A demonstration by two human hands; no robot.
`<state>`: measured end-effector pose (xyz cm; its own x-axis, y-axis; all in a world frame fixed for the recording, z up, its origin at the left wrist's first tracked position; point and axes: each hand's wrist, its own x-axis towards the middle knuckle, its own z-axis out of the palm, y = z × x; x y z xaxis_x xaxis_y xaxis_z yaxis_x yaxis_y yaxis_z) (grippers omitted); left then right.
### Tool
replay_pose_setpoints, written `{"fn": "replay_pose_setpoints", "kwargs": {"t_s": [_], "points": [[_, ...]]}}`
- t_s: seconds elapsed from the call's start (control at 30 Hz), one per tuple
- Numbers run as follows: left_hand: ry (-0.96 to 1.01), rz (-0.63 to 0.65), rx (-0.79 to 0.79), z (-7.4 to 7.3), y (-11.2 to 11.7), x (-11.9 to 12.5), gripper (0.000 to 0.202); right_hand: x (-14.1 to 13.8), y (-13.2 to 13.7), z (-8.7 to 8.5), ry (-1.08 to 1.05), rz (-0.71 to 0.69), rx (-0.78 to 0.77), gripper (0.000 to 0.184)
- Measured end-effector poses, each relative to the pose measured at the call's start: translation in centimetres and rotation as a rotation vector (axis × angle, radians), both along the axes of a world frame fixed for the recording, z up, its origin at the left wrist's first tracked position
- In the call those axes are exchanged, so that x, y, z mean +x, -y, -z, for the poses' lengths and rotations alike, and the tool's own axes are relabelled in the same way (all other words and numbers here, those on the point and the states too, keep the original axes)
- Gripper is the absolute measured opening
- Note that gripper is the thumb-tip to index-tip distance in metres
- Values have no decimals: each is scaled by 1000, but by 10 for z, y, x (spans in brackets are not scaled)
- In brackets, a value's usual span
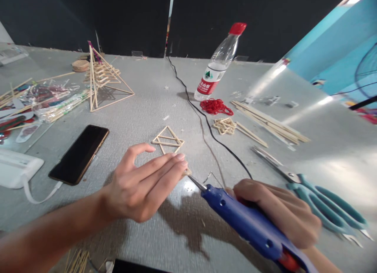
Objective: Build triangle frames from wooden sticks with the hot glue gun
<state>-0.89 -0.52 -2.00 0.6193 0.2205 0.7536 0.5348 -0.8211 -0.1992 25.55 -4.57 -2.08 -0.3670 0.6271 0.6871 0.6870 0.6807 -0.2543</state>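
My right hand (279,212) is wrapped round a blue glue gun (247,222) whose metal tip points left at the near corner of a small flat frame of wooden sticks (168,140). My left hand (144,182) reaches in from the left, fingers stretched together and pressed on that near corner, thumb raised apart. The frame lies on the grey table (153,100).
Teal scissors (318,194) lie at right. A black phone (79,153), a white device (14,167), a stick pyramid (103,79), a water bottle (219,63), red string (215,106), loose sticks (271,122) and a black cable (206,120) lie about.
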Motion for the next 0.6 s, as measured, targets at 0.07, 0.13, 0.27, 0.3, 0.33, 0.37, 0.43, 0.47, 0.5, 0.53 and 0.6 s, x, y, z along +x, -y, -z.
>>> {"fn": "replay_pose_setpoints", "kwargs": {"t_s": [0.07, 0.13, 0.27, 0.3, 0.33, 0.37, 0.43, 0.47, 0.5, 0.53, 0.6], "points": [[3, -3, 2, 0, 0, 0, 24, 2, -3, 2, 6, -33, 29, 23], [10, -11, 3, 0, 0, 1, 22, 3, -5, 3, 8, -55, 41, 22], [12, -10, -3, 1, 1, 2, 22, 3, -5, 2, -6, -73, 40, 20], [12, -11, -7, 2, 1, 2, 22, 3, -4, 1, -11, -69, 35, 20], [13, -15, -12, 2, 2, 2, 22, 2, -3, 1, -15, -54, 27, 20], [12, -20, -15, 2, 2, 2, 21, 2, -1, 0, -19, -33, 20, 20], [9, -28, -18, 2, 2, 1, 21, 1, 2, 0, -24, 9, 12, 19], [6, -28, -16, 2, 2, 1, 21, 0, 4, 0, -24, 22, 8, 19], [5, -25, -11, 2, 2, 1, 22, 0, 4, 0, -20, 25, 7, 18], [4, -20, -7, 2, 1, 1, 23, 0, 5, 0, -14, 25, 4, 18], [3, -12, 0, 2, 1, 1, 25, 0, 4, -1, 3, 24, -5, 20]]}}
